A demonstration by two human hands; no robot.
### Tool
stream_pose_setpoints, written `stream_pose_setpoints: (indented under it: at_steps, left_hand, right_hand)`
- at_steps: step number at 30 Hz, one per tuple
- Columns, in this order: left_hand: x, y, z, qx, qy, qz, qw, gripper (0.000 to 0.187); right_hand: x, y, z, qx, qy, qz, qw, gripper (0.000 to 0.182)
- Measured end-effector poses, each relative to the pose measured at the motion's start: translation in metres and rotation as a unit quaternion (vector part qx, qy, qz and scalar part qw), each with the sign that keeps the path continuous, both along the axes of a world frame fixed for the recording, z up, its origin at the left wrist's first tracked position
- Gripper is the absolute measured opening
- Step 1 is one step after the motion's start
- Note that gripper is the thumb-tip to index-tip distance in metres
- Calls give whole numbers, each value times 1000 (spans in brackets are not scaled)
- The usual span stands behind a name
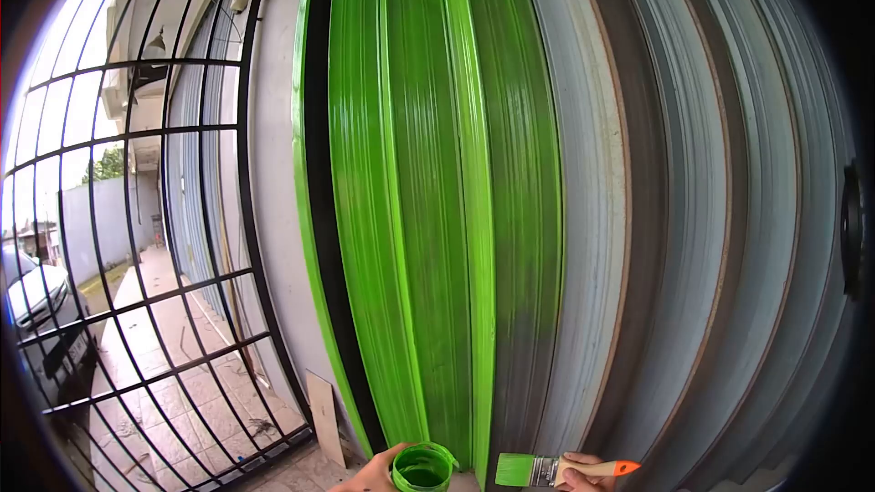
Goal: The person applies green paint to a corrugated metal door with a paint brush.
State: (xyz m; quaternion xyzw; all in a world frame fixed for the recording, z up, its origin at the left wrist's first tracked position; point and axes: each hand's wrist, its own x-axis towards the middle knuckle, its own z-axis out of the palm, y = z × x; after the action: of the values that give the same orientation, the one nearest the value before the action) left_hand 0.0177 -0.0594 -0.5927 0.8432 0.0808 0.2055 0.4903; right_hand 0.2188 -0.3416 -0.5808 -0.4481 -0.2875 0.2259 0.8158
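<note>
At the bottom of the head view, my left hand (372, 474) is wrapped round a small can of green paint (425, 466), its mouth facing up and its rim smeared green. To the right of it, my right hand (583, 476) grips a flat paintbrush (597, 468) by its pale, orange-tipped handle. The bristles (515, 469) are coated green and point left toward the can, apart from it. Behind both stands a ribbed metal shutter (419, 173), its left folds glossy green. Lower on the third green fold, a grey patch (524, 374) shows through.
Bare grey shutter folds (592, 173) continue to the right. On the left is a black barred gate (173, 130) beside a pale wall (283, 219). A thin board (324, 415) leans at the wall's foot. Beyond the bars are a tiled walkway (173, 374) and a parked car (41, 301).
</note>
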Motion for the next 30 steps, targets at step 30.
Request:
stream_pose_setpoints:
  at_steps: [30]
  left_hand:
    - [39, -37, 66, 180, -18, -131, 975, 95]
  right_hand:
    - [-24, -1, 125, -60, -525, 29, 848, 20]
